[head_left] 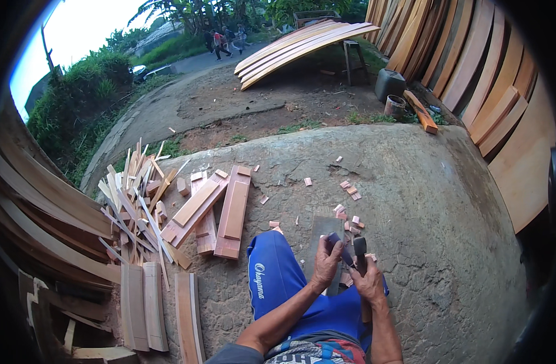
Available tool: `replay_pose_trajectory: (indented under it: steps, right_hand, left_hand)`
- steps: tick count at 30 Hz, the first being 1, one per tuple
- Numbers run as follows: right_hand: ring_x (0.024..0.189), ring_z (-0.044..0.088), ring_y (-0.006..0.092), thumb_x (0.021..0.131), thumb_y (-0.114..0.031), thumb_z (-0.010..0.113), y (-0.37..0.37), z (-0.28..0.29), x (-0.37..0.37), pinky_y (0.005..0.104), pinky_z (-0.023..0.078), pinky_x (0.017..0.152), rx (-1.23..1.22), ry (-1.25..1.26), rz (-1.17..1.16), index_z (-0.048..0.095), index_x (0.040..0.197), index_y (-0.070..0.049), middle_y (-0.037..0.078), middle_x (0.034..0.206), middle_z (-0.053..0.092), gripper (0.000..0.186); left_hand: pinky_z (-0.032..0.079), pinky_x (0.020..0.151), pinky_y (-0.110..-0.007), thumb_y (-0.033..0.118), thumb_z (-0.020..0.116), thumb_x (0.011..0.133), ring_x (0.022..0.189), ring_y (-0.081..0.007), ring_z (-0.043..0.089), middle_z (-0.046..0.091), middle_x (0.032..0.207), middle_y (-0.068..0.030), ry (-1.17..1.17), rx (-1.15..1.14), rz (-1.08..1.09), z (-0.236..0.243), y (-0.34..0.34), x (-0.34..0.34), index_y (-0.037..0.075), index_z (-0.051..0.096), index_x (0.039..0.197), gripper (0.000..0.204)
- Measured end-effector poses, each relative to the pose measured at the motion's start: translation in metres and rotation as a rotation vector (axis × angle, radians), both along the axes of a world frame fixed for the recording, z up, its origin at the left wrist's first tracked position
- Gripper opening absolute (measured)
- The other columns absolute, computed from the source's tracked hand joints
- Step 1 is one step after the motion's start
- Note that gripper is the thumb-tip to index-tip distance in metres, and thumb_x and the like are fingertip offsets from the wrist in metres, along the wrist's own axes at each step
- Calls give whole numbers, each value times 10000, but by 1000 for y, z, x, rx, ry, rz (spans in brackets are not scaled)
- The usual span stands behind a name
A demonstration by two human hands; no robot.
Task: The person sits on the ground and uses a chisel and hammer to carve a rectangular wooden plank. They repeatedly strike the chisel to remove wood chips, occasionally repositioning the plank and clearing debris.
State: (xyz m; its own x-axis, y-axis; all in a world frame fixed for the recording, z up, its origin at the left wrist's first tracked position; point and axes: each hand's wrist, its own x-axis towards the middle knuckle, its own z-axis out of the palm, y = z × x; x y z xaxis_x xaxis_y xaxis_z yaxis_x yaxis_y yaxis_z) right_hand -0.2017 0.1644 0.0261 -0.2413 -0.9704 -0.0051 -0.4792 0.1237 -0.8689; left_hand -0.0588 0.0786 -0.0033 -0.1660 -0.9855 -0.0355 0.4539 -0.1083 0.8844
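My left hand (326,264) is closed around a dark, bluish, flat blade-like tool (334,238), which slants toward my right hand. In my right hand (368,283) is a dark-headed hammer (360,247), its head above the fist and close beside the blade-like tool. The fingers hide most of both tools' grips. Below the hands, between my knees, lies a grey-brown board (322,227) on the concrete. Small pinkish wood offcuts (355,219) are scattered around it.
Left of my blue-trousered leg lie stacked wood blocks (232,212) and a heap of thin scraps (138,200). Short planks (187,315) lie nearer. Long boards lean along the right (472,54). Farther off are a board-covered trestle (305,48), a jerrycan (390,84) and distant people (220,45).
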Motion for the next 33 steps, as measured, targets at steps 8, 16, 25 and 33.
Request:
replay_pose_trajectory:
  steps: [8, 16, 25, 33]
  right_hand:
    - [955, 721, 262, 912, -233, 767, -13, 22, 44, 401, 567, 846, -78, -279, 25, 609, 1208, 20, 149, 1010, 724, 420]
    - [520, 587, 124, 969, -244, 707, -16, -29, 21, 303, 502, 469, 183, -645, -100, 547, 1145, -36, 54, 798, 619, 316]
    - [566, 615, 130, 935, -199, 743, -27, -106, 18, 317, 524, 463, 501, -716, -76, 557, 1059, -32, 52, 811, 634, 278]
    - [572, 619, 138, 927, -168, 722, -22, -116, 17, 333, 547, 448, 566, -734, -50, 561, 1088, -28, 60, 842, 639, 267]
  left_hand:
    - [483, 661, -248, 316, 686, 1051, 728, -68, 593, 628, 831, 32, 213, -64, 58, 48, -15, 26, 102, 614, 1083, 228]
    - [431, 622, -232, 166, 730, 1018, 701, -52, 527, 603, 808, 33, 94, -211, 303, 88, -51, 49, 84, 656, 1072, 123]
    - [432, 616, -222, 175, 749, 1007, 686, -45, 522, 622, 829, 34, 107, -219, 285, 82, -70, 51, 67, 710, 1121, 161]
    - [427, 600, -229, 198, 740, 1016, 663, -49, 523, 606, 763, 42, 37, -199, 254, 52, -88, 55, 78, 689, 963, 141]
